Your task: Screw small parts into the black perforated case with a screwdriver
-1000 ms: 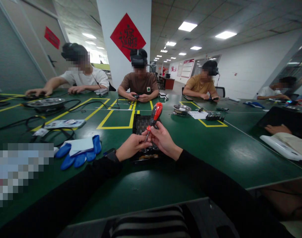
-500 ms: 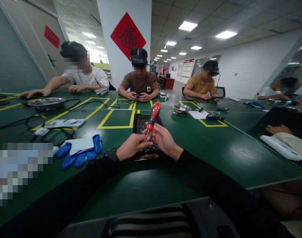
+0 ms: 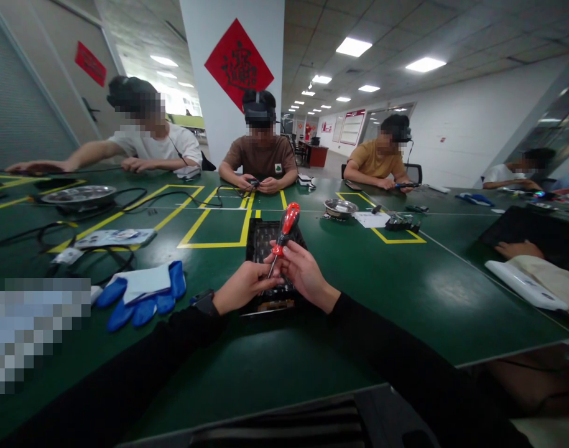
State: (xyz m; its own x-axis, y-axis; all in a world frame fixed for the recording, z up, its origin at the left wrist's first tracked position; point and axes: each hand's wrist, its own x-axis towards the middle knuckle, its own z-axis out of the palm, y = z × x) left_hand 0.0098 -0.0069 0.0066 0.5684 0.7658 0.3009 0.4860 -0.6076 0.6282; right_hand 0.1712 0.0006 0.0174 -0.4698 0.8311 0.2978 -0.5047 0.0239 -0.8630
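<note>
A red and black screwdriver (image 3: 288, 225) is tilted with its handle up and its metal shaft pointing down. My left hand (image 3: 240, 287) is closed, thumb and fingers pinched around the lower shaft. Near the red collar under the handle, the fingers of my right hand (image 3: 307, 274) are closed on the screwdriver too. Both hands hover over an open black plastic case (image 3: 256, 239) with rounded recesses inside. My hands cover part of the case, and the screwdriver's tip is hidden by my left fingers.
Blue and white gloves (image 3: 147, 292) lie to the left, near black cables (image 3: 95, 249) and a flat packet (image 3: 116, 238). Metal bowls (image 3: 340, 208) and a paper sheet (image 3: 372, 219) sit farther back. Several people are seated around the green table (image 3: 396, 298); a white device (image 3: 527, 286) is at right.
The screwdriver and both hands appear slightly lower in the picture, and the handle leans a little more to the right. Both hands still hold it. The camera view has shifted a little.
</note>
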